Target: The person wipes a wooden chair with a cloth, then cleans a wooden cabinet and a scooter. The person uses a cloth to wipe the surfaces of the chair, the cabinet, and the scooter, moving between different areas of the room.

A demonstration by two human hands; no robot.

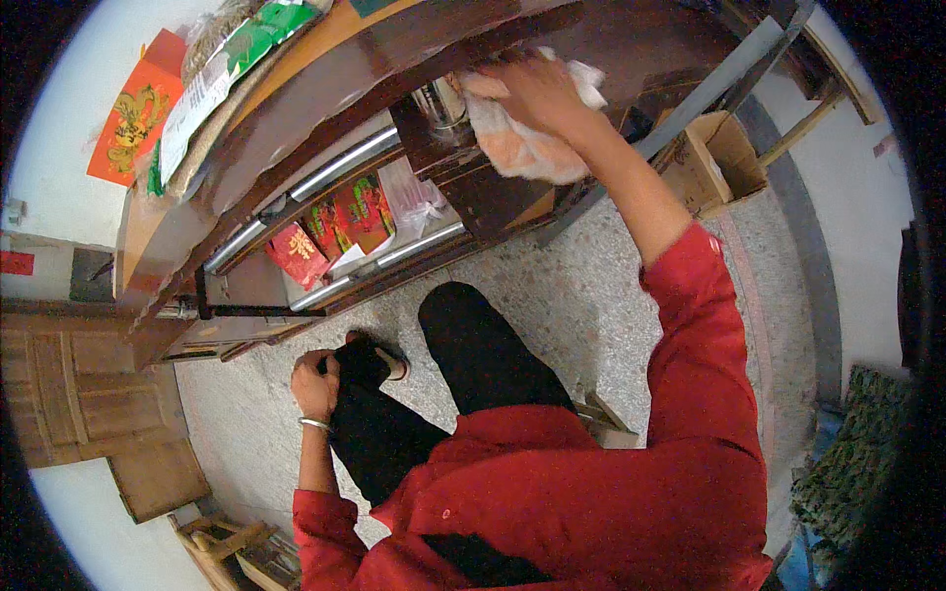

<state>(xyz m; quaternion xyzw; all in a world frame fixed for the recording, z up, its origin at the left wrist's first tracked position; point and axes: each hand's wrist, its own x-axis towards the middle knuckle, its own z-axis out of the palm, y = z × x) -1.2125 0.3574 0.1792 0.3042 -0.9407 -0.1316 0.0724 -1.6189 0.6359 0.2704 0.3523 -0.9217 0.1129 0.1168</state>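
A white and orange cloth (528, 144) lies bunched beneath my right hand (536, 92), which grips it and presses it to the dark wooden cabinet (635, 37). Part of the fingers is hidden under the cabinet's upper edge. Just left of the cloth, a shiny metal cylindrical container (441, 102) stands on a cabinet shelf. My left hand (316, 384), with a silver bangle (315, 423) at the wrist, rests on my bent left knee in black trousers. Its fingers curl inward, and I cannot make out what is under them.
An open compartment holds red packets (360, 214) and a clear plastic bag (414, 196). A green and white packet (236, 81) lies on the cabinet top. To the right are a slanting grey bar (713, 81) and an open cardboard box (698, 166). Wooden furniture (222, 547) stands lower left.
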